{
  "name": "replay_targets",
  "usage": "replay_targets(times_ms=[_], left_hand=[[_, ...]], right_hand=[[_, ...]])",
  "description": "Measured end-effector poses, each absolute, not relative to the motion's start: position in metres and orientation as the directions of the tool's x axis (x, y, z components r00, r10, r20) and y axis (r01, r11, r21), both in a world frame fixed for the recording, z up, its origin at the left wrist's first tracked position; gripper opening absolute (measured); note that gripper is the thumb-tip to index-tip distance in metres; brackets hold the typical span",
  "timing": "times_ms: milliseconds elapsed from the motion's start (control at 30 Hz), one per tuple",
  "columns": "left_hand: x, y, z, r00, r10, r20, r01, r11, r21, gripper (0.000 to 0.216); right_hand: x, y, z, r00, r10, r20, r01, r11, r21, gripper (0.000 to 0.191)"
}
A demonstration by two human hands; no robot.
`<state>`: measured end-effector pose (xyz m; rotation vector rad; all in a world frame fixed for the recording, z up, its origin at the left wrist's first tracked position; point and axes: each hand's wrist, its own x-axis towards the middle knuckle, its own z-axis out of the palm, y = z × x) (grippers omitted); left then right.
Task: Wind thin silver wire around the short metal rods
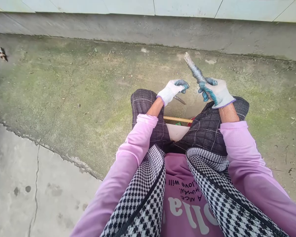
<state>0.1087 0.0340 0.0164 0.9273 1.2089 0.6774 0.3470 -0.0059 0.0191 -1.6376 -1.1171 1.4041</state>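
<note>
I sit with my knees apart over mossy concrete. My right hand [217, 92], in a white glove with blue fingers, is closed round the lower end of a grey wire-wrapped stick [193, 69] that points up and to the left. My left hand [172, 91], gloved the same way, is closed on a small thin metal tool [180, 99] whose tip points right and down. The two hands are a short way apart, above my knees. Both arms wear pink sleeves.
A wooden bar [177, 119] and bits of red and green show between my legs. A concrete kerb [148, 31] runs along the far edge below a pale wall. A cracked smooth slab [27, 184] lies at the lower left.
</note>
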Motion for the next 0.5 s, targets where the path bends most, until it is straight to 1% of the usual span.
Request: replay_targets(times_ms=[133, 267, 367, 433, 500], left_hand=[[0.104, 0.031, 0.026, 0.251, 0.87, -0.424, -0.084, 0.456, 0.886, 0.013], [0.102, 0.03, 0.033, 0.281, 0.824, -0.492, -0.028, 0.52, 0.854, 0.008], [0.104, 0.03, 0.033, 0.309, 0.8, -0.515, -0.001, 0.542, 0.841, 0.002], [0.104, 0.029, 0.032, 0.334, 0.796, -0.504, -0.008, 0.538, 0.843, 0.004], [0.102, 0.027, 0.032, 0.365, 0.795, -0.484, -0.016, 0.525, 0.851, 0.006]], right_hand=[[0.349, -0.006, 0.022, 0.038, 0.928, -0.372, 0.117, -0.374, -0.92, 0.06], [0.351, -0.005, 0.023, 0.031, 0.915, -0.402, 0.13, -0.402, -0.906, 0.063], [0.351, -0.004, 0.024, 0.045, 0.91, -0.412, 0.123, -0.415, -0.902, 0.057], [0.351, -0.005, 0.024, 0.052, 0.911, -0.41, 0.12, -0.413, -0.903, 0.051], [0.351, -0.005, 0.023, 0.065, 0.908, -0.413, 0.153, -0.418, -0.895, 0.045]])
